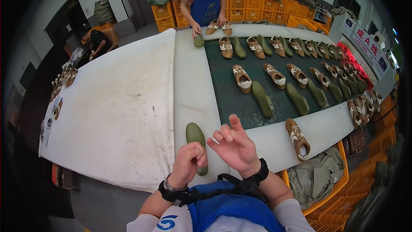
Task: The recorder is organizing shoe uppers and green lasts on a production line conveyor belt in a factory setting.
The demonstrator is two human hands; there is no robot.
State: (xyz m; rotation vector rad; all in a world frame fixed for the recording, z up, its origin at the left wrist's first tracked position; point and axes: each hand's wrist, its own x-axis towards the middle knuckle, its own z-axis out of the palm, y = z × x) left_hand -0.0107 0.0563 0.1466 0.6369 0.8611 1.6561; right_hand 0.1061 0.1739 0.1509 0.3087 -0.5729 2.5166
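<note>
My left hand [187, 163] is closed, its fingers curled in front of a green shoe last [196, 134] that stands out from behind it on the white table edge. Whether anything is inside those fingers is hidden. Beside it, my right hand [237, 147] is raised with fingers apart and bent, palm showing, holding nothing. To its right lies a brown and white sneaker [297, 137] on the near white border. Beyond, on the dark green conveyor belt [229, 103], are rows of such sneakers [242, 78] and green lasts [262, 99].
A white cloth-covered table [111, 103] spreads out on the left. Across from me a co-worker in a blue apron [206, 4] touches a last [199, 40] and a pair of sneakers [219, 27]. A yellow crate [341, 180] with grey-green cloth stands at the near right.
</note>
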